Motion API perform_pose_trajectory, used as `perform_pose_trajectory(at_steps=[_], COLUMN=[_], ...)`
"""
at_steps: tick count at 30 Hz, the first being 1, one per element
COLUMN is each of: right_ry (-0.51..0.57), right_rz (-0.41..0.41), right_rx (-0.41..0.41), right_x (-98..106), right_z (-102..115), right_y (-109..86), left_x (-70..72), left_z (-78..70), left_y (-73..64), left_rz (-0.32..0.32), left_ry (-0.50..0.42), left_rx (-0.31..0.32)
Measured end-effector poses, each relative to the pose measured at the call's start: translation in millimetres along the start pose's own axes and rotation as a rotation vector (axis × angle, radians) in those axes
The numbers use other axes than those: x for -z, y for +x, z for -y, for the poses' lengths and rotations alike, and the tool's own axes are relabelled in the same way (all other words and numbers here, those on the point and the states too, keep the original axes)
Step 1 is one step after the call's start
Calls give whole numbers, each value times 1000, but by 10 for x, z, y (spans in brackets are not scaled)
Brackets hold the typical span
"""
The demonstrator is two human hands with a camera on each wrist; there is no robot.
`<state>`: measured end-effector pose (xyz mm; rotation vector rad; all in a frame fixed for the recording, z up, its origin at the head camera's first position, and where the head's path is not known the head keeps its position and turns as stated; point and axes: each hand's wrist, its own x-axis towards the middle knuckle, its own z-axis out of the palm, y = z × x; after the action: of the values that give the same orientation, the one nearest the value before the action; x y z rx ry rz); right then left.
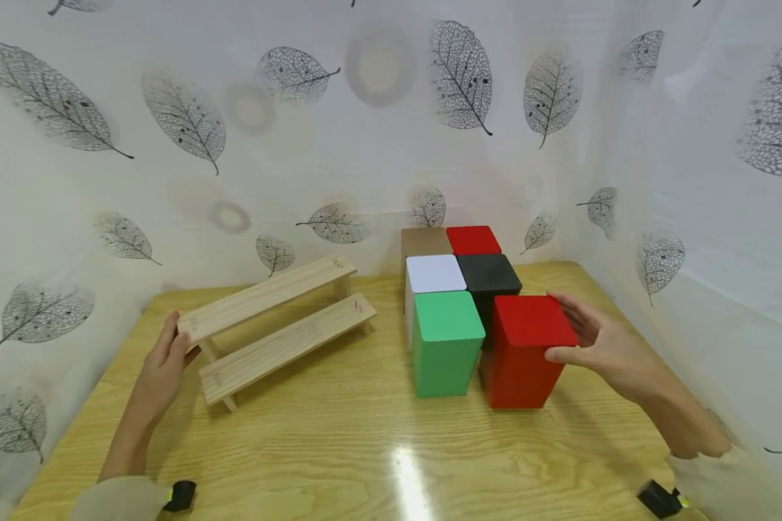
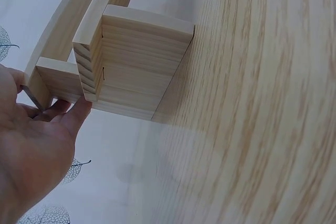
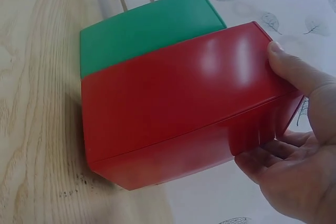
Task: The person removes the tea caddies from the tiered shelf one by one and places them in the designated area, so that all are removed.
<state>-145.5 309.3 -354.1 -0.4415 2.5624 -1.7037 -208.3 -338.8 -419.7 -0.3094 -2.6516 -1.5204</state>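
Note:
A pale two-tier wooden step rack [image 1: 267, 297] stands slantwise on the left of the table. My left hand [image 1: 163, 365] grips the left end of its upper board, thumb over the edge and fingers beneath, as the left wrist view also shows. At the right, my right hand [image 1: 602, 347] holds the top of the front red box [image 1: 528, 362], thumb on the near face and fingers round the far side. That tall box stands beside a green box [image 1: 448, 354]. In the right wrist view the red box [image 3: 173, 98] overlaps the green one.
Behind the green box are a white box [image 1: 435, 273], a black box [image 1: 489, 272], a brown box [image 1: 425, 239] and another red box [image 1: 473, 239], grouped closely. A leaf-patterned white curtain [image 1: 378, 145] surrounds the wooden table [image 1: 313, 449] at the back and sides.

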Motion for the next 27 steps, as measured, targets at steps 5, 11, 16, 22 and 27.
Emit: perform_pose_trajectory(at_steps=[5, 11, 16, 22, 27], right_ry=[-7, -10, 10, -5, -71], right_rz=[7, -4, 5, 29, 66], right_rx=[-9, 15, 32, 48, 31], right_x=[-52, -103, -116, -112, -94], right_z=[-43, -95, -138, -159, -171], right_y=[43, 78, 99, 134, 191], left_x=[-11, -11, -12, -10, -6], left_z=[-12, -17, -16, -30, -30], left_y=[1, -1, -11, -4, -7], left_rz=[3, 0, 3, -2, -3], left_ry=[-12, -16, -17, -14, -22], left_rx=[3, -3, -6, 1, 0])
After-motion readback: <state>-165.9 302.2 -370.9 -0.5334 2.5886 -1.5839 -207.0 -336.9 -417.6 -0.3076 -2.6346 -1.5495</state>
